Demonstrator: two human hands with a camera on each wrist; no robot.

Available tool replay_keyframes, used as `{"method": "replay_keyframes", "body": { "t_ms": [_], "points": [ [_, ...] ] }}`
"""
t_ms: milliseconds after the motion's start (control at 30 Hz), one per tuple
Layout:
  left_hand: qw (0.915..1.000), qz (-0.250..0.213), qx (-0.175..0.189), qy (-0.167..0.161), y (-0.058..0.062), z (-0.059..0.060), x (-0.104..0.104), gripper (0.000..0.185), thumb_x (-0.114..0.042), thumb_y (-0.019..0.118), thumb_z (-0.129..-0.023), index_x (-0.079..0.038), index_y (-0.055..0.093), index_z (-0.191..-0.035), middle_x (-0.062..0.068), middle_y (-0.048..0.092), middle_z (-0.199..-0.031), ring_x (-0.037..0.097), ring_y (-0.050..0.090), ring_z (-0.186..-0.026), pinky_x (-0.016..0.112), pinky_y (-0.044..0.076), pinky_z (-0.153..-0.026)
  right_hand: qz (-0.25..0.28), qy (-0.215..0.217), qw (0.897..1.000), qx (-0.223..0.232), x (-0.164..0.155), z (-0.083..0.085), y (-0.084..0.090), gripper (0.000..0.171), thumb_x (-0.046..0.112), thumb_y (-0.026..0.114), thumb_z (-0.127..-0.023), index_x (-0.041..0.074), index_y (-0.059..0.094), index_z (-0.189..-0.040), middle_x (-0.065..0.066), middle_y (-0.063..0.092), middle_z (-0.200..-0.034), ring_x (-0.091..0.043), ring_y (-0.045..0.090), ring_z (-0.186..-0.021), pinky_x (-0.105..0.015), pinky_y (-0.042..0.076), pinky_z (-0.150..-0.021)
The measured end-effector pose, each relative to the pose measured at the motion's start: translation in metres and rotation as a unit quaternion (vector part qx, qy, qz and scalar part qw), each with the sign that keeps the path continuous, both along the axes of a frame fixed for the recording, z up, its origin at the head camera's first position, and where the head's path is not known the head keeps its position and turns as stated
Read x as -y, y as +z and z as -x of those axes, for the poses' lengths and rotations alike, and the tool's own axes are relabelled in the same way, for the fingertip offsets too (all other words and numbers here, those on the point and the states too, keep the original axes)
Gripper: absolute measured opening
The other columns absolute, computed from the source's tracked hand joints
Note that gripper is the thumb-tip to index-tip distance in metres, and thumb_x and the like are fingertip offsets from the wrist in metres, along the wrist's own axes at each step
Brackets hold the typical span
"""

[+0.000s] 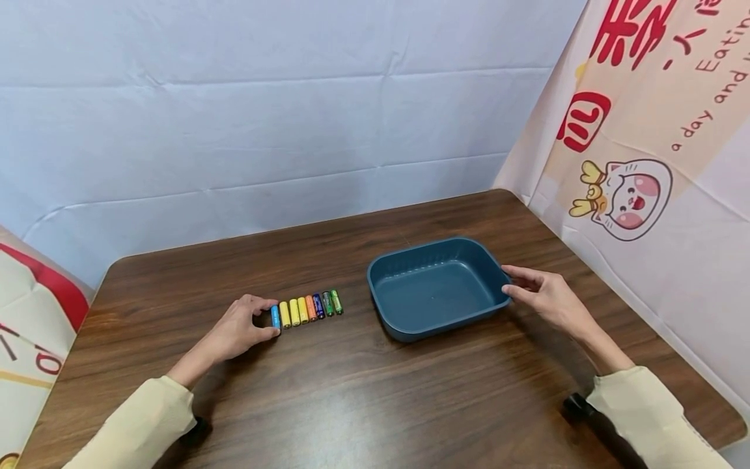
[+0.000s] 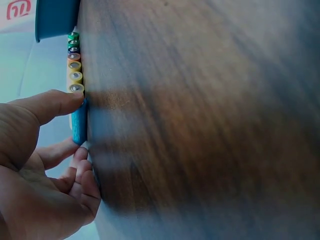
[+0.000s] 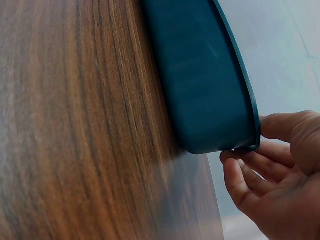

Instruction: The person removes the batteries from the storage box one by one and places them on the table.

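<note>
My left hand [image 1: 240, 329] pinches a light blue battery [image 1: 275, 316] between thumb and fingertips, at the left end of a row of batteries. Beside it lie three yellow batteries [image 1: 295, 312], an orange one [image 1: 311, 308], a dark blue one [image 1: 319, 306] and two green ones [image 1: 336, 301]. In the left wrist view the thumb and a finger touch the two ends of the blue battery [image 2: 79, 122]. A dark teal plastic basin [image 1: 439, 290] stands right of the row, its inside bare. With thumb and fingers my right hand [image 1: 545, 296] grips the rim at its right end.
A wood-grain table [image 1: 351, 404] carries everything. Behind it hangs a pale cloth [image 1: 263, 130], and a printed cloth [image 1: 674, 195] with red lettering and a cartoon face borders the right edge. Black straps show at both sleeves.
</note>
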State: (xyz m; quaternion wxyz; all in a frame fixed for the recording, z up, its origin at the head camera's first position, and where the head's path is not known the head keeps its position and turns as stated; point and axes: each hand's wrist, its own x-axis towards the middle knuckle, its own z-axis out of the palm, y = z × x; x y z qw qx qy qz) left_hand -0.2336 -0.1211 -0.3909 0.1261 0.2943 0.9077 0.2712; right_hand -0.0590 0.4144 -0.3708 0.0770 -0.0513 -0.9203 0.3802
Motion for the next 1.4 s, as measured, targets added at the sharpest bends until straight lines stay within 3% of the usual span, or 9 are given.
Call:
{"method": "replay_keyframes", "body": {
  "t_ms": [400, 833, 1233, 1400],
  "points": [
    [1.0, 0.002, 0.007, 0.005, 0.0, 0.0, 0.0, 0.067, -0.022, 0.081, -0.091, 0.005, 0.054, -0.145, 0.025, 0.054, -0.129, 0.037, 0.053, -0.112, 0.055, 0.048, -0.09, 0.0, 0.003, 1.0, 0.004, -0.001, 0.001, 0.001, 0.051, 0.024, 0.068, -0.103, -0.002, 0.057, -0.145, -0.023, 0.073, -0.113, -0.028, 0.073, -0.086, -0.028, 0.056, -0.07],
    [0.9995, -0.01, 0.031, -0.005, 0.01, -0.003, 0.009, 0.072, -0.026, 0.081, -0.092, 0.009, 0.05, -0.146, 0.029, 0.052, -0.135, 0.041, 0.053, -0.118, 0.058, 0.047, -0.095, -0.002, 0.005, 1.0, -0.006, -0.002, 0.001, 0.003, 0.05, 0.023, 0.068, -0.103, -0.002, 0.058, -0.144, -0.025, 0.071, -0.116, -0.026, 0.074, -0.087, -0.022, 0.055, -0.069],
    [0.9978, -0.004, 0.061, 0.025, 0.023, -0.017, 0.03, 0.081, -0.035, 0.078, -0.094, 0.008, 0.041, -0.152, 0.028, 0.052, -0.14, 0.045, 0.052, -0.127, 0.061, 0.046, -0.097, -0.019, 0.009, 1.0, 0.0, -0.002, 0.005, 0.004, 0.051, 0.026, 0.067, -0.103, -0.002, 0.058, -0.144, -0.026, 0.07, -0.119, -0.027, 0.073, -0.089, -0.019, 0.052, -0.07],
    [0.9979, 0.001, 0.049, 0.041, 0.031, -0.021, 0.04, 0.083, -0.039, 0.077, -0.094, 0.006, 0.04, -0.154, 0.028, 0.053, -0.139, 0.044, 0.055, -0.124, 0.059, 0.048, -0.094, -0.024, 0.012, 1.0, -0.01, -0.001, 0.004, 0.003, 0.05, 0.025, 0.069, -0.102, -0.002, 0.059, -0.143, -0.026, 0.069, -0.122, -0.017, 0.071, -0.09, -0.017, 0.052, -0.07]
  ]
}}
